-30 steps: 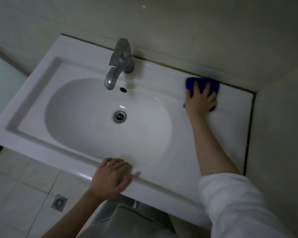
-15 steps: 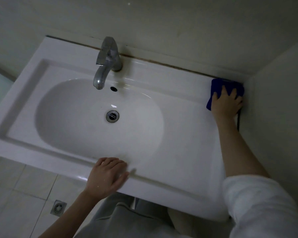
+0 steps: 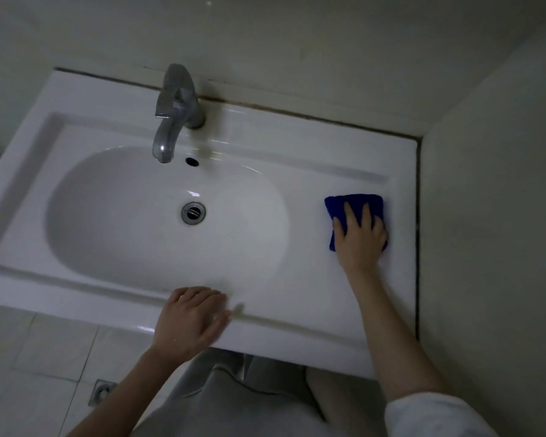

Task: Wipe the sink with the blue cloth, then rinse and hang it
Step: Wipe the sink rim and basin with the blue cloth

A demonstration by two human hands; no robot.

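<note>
Right hand: your right hand (image 3: pixel 360 239) lies flat on the blue cloth (image 3: pixel 353 203), fingers spread and straight, pressing it down rather than gripping it; the far edge of the cloth shows beyond your fingertips
Left hand: your left hand (image 3: pixel 189 320) rests on the front rim of the sink (image 3: pixel 297 143), fingers relaxed and close together, holding nothing; it looks like a brace
Blue cloth: folded into a pad on the flat right-hand deck of the sink, between the basin (image 3: pixel 123 216) and the dark seam (image 3: pixel 417 231) where the sink meets the side wall (image 3: pixel 486 216); it sits nearer the seam than the basin lip
Long axis: the pad is close to square, so its turn matters little; your forearm runs from the front rim toward the back wall
Key relation: everything left to wipe lies to the left of the cloth, with the basin first, then the drain (image 3: pixel 193 212) and the faucet (image 3: pixel 175 111) further over and well apart from the pad
Nearer hand: the right, already on the cloth; the left is well apart from it, near the front middle
Step in hand: by my reading you are wiping the deck; no water shows at the faucet, so rinsing and hanging are not yet begun
Next move: probably a leftward sweep, keeping the palm flat as the pad drops over the basin lip
Risk: the pad may unfold at that lip or catch in the seam
</note>
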